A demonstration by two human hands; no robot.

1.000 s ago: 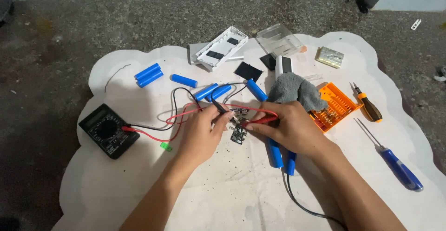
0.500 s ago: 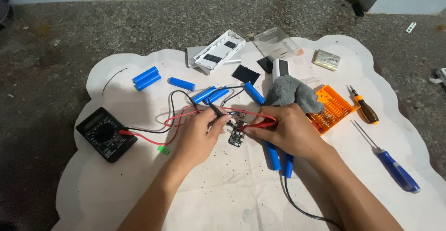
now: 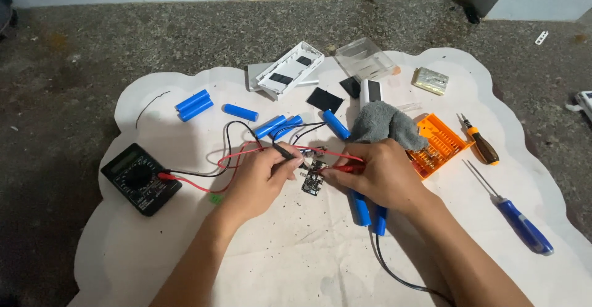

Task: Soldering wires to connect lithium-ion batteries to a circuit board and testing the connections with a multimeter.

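My left hand [image 3: 262,180] pinches a black multimeter probe [image 3: 285,152], its tip down on a small dark circuit board [image 3: 312,184] lying on the white mat [image 3: 296,264]. From the other side my right hand [image 3: 382,174] holds a red probe [image 3: 342,169] against the same board. Red and black leads [image 3: 213,165] run left to a black multimeter [image 3: 140,178]. Two blue cylindrical cells [image 3: 368,211] lie under my right wrist.
Loose blue cells [image 3: 195,104] lie at the upper left and more blue cells [image 3: 279,126] near the centre. A white casing [image 3: 290,70], a clear box [image 3: 365,60], a grey cloth [image 3: 387,125], an orange bit case [image 3: 439,144], and two screwdrivers [image 3: 521,225] sit around. Rough concrete floor surrounds the mat.
Both hands stay on the board with the probes; the view has shifted only slightly.
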